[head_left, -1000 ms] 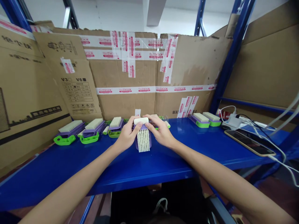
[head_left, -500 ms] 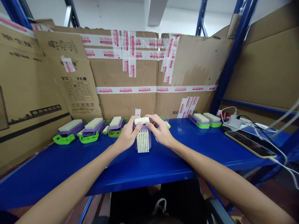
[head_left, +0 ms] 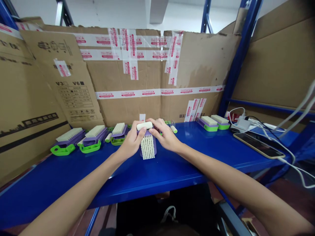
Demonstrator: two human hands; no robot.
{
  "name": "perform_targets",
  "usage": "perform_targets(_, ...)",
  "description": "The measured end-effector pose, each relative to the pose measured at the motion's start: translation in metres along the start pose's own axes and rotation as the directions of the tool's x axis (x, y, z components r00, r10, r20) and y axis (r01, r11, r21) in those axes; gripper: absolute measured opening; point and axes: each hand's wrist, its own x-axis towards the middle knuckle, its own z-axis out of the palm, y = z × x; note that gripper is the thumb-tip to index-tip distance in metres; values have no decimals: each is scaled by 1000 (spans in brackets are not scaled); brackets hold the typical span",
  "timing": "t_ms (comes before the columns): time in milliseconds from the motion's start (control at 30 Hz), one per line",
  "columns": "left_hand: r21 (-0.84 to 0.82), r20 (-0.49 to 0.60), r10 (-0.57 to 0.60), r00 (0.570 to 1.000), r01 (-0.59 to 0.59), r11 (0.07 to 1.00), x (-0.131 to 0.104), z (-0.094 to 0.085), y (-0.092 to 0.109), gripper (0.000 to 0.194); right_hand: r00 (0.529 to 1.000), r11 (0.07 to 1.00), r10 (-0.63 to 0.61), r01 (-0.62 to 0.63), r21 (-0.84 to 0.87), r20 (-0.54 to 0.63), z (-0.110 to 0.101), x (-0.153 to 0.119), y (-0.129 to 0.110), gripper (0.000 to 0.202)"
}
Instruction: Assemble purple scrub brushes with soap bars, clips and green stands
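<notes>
Purple plastic and pale bristles fill the grip of both hands: the left hand [head_left: 130,141] and right hand [head_left: 164,136] close from either side on a purple brush [head_left: 148,147] standing on end near the middle of the blue shelf [head_left: 172,170], bristles facing the camera. Both thumbs press a white roller piece [head_left: 144,125] against its top. To the left, along the back edge, lie three purple-and-green brushes [head_left: 91,139], bristles up. Near the right back corner sit two more brushes [head_left: 213,122], then a white charger [head_left: 242,124] and a phone [head_left: 261,144]. Taped cardboard boxes [head_left: 128,75] stand behind.
</notes>
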Motion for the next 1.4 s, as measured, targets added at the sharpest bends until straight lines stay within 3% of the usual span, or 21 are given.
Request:
perform_targets(267, 3, 5, -15, 1000, 15, 1000, -1, 0, -2, 36, 1000, 999, -23, 23, -33, 19, -1, 0, 0, 42)
perform_targets(600, -13, -17, -31, 999, 31, 999, -1, 2, -3, 34, 999, 997, 34, -35, -76, -6, 2, 0, -1, 38)
perform_targets(833, -78, 0, -66, 998, 66, 995, 0, 2, -3, 35, 997, 999, 30, -28, 28, -76, 8, -8, 3, 45)
perform_targets(1067, -186, -11, -92, 996, 89, 979, 1, 3, -4, 35, 994, 989, 86, -77, 124, -69, 9, -12, 0, 46)
perform_targets(1400, -240, -62, -91, 994, 74, 968, 3, 3, 2, 37, 997, 999, -46, 46, -8, -56, 3, -9, -1, 37)
